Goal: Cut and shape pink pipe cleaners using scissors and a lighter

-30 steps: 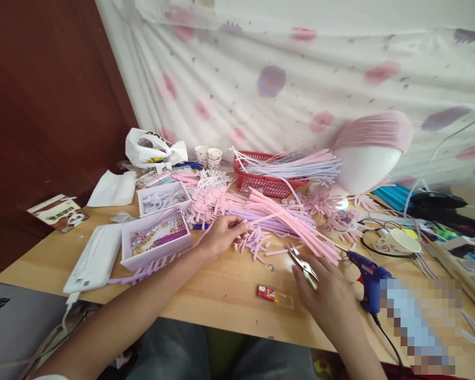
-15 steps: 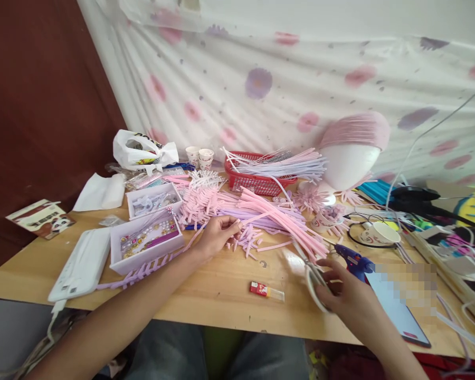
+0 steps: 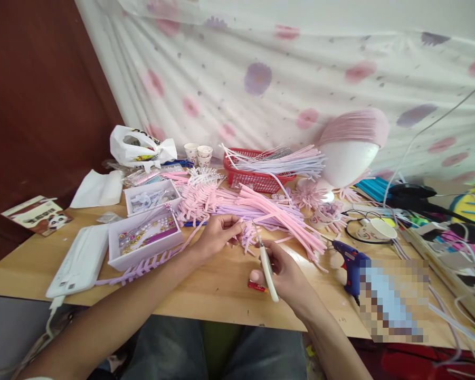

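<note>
My left hand [image 3: 224, 232] is closed in a pinch on a thin pink pipe cleaner [image 3: 265, 217], whose free end points right. Scissors [image 3: 267, 269] with pale handles are in my right hand [image 3: 283, 268], their blades pointing up beside the left fingertips, close to the strip. Under the fingertips lies a small heap of cut lilac pieces [image 3: 248, 241]. Behind them, a bundle of long pink pipe cleaners [image 3: 285, 216] lies across lilac ones. A small red-labelled item [image 3: 256, 285] is partly hidden by my right hand.
Two white boxes of beads, the nearer box [image 3: 146, 257] and one behind, stand left beside a white power bank [image 3: 78, 261]. A red basket [image 3: 253, 182] holds more stems. Right are a blue glue gun [image 3: 351, 264], a foam head [image 3: 350, 163] and paper cups.
My right hand has brought the scissors left and up, from near the glue gun to beside the left fingertips. My left hand has stayed nearly still.
</note>
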Action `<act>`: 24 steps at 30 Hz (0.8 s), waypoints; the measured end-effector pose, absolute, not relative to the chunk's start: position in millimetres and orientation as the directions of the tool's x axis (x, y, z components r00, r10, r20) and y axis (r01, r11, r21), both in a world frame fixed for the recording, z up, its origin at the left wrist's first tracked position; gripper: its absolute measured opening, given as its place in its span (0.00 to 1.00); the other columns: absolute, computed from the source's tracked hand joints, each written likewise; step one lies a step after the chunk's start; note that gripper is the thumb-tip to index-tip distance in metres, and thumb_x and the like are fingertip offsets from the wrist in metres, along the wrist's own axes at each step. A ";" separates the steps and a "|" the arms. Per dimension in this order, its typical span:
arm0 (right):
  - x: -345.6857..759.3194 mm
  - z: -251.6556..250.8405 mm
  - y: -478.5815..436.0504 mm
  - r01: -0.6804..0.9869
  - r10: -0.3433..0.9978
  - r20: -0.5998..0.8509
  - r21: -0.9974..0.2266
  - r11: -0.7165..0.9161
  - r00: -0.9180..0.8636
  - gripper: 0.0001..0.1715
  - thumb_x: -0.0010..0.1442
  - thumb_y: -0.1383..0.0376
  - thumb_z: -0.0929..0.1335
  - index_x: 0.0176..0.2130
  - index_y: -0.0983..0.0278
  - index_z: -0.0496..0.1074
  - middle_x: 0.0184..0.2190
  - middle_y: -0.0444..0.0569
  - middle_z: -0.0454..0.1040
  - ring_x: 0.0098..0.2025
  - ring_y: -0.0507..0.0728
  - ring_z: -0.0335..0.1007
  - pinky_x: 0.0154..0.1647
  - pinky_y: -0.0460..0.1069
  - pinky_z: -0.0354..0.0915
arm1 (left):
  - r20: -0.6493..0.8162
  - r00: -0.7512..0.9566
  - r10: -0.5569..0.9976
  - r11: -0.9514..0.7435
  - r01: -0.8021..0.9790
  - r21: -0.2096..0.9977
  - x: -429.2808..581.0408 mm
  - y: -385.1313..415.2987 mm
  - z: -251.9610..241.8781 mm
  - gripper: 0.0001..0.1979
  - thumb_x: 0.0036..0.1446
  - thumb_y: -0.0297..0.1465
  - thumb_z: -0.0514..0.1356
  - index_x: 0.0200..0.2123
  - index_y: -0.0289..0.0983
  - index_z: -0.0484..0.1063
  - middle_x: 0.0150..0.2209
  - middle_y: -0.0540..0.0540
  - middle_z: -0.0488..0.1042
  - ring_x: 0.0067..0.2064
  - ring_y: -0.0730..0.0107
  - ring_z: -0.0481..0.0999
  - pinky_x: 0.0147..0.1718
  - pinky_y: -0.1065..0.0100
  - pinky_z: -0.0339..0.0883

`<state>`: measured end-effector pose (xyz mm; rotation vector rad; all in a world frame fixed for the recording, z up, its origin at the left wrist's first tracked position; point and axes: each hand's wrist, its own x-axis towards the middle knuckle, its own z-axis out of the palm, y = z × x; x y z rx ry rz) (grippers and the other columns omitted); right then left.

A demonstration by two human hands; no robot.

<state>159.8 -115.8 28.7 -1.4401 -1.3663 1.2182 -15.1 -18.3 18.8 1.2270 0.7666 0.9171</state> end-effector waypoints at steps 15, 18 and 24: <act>140.6 16.7 -97.0 0.176 1.000 -0.028 -0.984 -0.026 -0.010 0.16 0.53 0.59 0.72 0.40 0.63 0.73 0.28 0.43 0.70 0.31 0.54 0.65 0.34 0.48 0.64 | 0.038 0.565 0.825 0.055 -0.146 0.988 -12.9 -19.6 6.3 0.16 0.54 0.41 0.65 0.27 0.33 0.73 0.25 0.50 0.72 0.24 0.78 0.70 0.26 0.74 0.64; 142.4 13.8 -96.2 0.201 1.000 -0.004 -0.980 -0.005 0.001 0.12 0.54 0.61 0.71 0.39 0.64 0.74 0.27 0.43 0.70 0.30 0.53 0.64 0.35 0.47 0.63 | 0.036 0.559 0.829 0.052 -0.141 0.989 -12.6 -19.2 3.3 0.15 0.55 0.40 0.65 0.28 0.33 0.73 0.25 0.50 0.72 0.24 0.78 0.69 0.25 0.74 0.63; 145.1 13.2 -97.8 0.251 0.999 -0.044 -0.967 -0.041 -0.006 0.09 0.56 0.62 0.68 0.36 0.65 0.75 0.21 0.41 0.63 0.28 0.54 0.62 0.31 0.47 0.63 | 0.008 0.555 0.832 0.070 -0.119 0.990 -11.5 -20.0 2.6 0.12 0.54 0.38 0.65 0.28 0.33 0.76 0.26 0.49 0.74 0.24 0.79 0.68 0.25 0.75 0.63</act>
